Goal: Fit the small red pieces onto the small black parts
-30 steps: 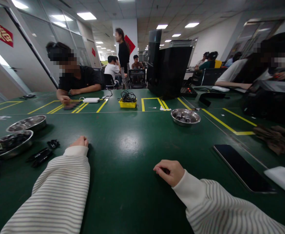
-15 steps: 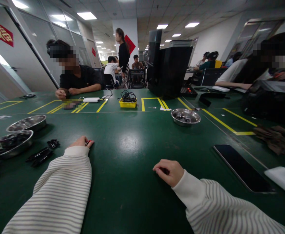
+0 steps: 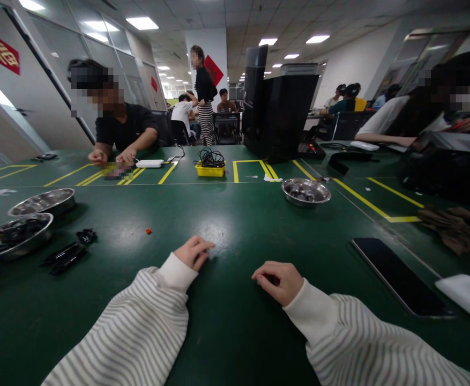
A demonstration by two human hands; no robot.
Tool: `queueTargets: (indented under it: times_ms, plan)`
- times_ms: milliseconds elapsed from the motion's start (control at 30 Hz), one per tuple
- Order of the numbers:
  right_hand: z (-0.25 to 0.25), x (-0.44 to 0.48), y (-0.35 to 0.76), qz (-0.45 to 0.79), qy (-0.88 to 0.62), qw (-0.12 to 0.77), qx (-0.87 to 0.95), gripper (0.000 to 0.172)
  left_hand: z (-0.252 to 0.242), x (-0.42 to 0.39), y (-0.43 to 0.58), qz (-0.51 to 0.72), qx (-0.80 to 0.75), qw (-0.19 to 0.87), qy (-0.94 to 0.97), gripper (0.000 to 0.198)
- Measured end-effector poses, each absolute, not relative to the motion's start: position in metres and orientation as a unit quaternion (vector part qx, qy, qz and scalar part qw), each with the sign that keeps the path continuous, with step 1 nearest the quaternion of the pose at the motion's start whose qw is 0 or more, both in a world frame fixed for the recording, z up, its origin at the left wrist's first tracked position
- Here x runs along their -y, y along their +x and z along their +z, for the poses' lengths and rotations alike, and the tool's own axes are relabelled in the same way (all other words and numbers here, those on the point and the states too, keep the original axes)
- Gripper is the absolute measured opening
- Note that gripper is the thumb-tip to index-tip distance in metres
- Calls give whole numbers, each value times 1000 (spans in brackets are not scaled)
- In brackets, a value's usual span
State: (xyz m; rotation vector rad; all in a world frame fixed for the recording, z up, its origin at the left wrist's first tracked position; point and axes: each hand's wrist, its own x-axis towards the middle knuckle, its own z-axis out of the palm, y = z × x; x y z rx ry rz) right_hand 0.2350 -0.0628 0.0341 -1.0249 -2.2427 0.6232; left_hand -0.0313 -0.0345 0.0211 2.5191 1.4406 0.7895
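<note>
My left hand (image 3: 194, 252) is over the green table, index finger stretched out and the others loosely bent; no object shows in it. A small orange-red piece (image 3: 148, 231) lies on the table to its left. My right hand (image 3: 280, 280) rests on the table with its fingers curled against the thumb. The space inside those fingers is dark, and what they hold, if anything, is hidden. Left of my left hand are black parts (image 3: 66, 258), a smaller black piece (image 3: 87, 235) and a steel bowl (image 3: 44, 236) filled with dark parts.
Another steel bowl (image 3: 61, 207) stands at the left, and one with dark pieces (image 3: 306, 201) ahead. A phone (image 3: 399, 276) and a white object (image 3: 468, 297) lie at the right. Farther off are a yellow tray (image 3: 210, 171) of cables, a black computer case (image 3: 289, 115) and co-workers.
My left hand has let go of the orange-red piece, leaving it on the table, and has moved right and nearer to me. My right hand has stayed in place.
</note>
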Motion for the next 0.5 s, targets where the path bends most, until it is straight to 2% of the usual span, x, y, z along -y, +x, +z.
queueTargets:
  times_ms: [167, 300, 500]
  plan:
    - [31, 61, 234, 225, -389, 302, 841, 20, 2, 59, 24, 300, -371, 130, 869, 30]
    - [30, 61, 234, 222, -387, 308, 840, 21, 4, 69, 33, 280, -362, 124, 880, 39]
    - [28, 60, 235, 225, -385, 300, 843, 21, 12, 72, 33, 271, -352, 141, 885, 37]
